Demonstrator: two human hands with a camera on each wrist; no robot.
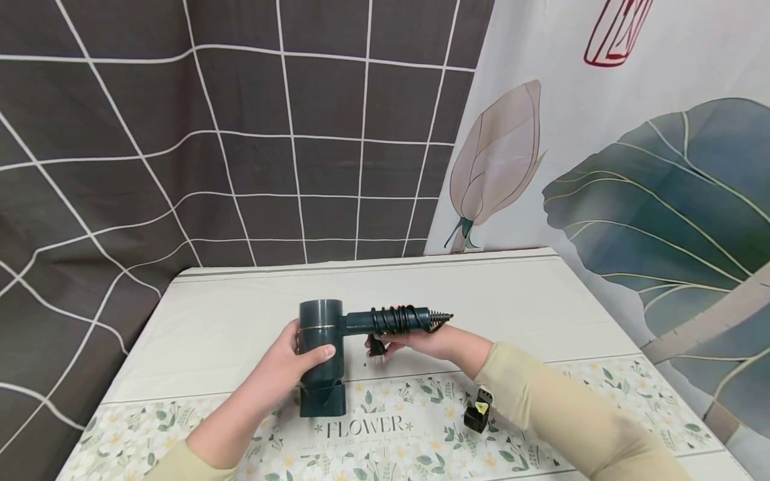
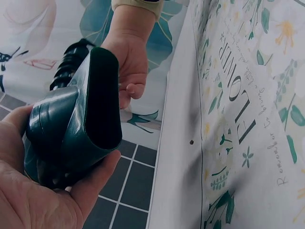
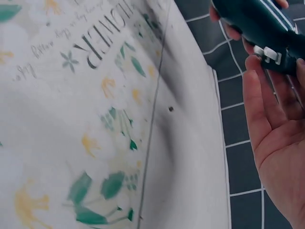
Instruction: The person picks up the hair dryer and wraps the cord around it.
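Observation:
A dark green hair dryer (image 1: 321,346) is held up over the table, its barrel upright and its handle pointing right. My left hand (image 1: 305,354) grips the barrel, thumb across its near side. At the lower end of the barrel sits a flattened nozzle (image 2: 102,102). Black cord (image 1: 397,320) is wound around the handle, and a black plug (image 1: 376,345) hangs just below it. Behind and under the handle, my right hand (image 3: 281,138) has its fingers extended toward the plug and handle, palm facing the wrist camera. The handle hides part of that hand.
A table (image 1: 481,287) with a white floral cloth lies below the hands. A small black object (image 1: 477,412) with a yellow mark is by the right sleeve. Behind the table hang a dark grid-patterned curtain (image 1: 240,100) and a pale one (image 1: 559,167) with plant prints.

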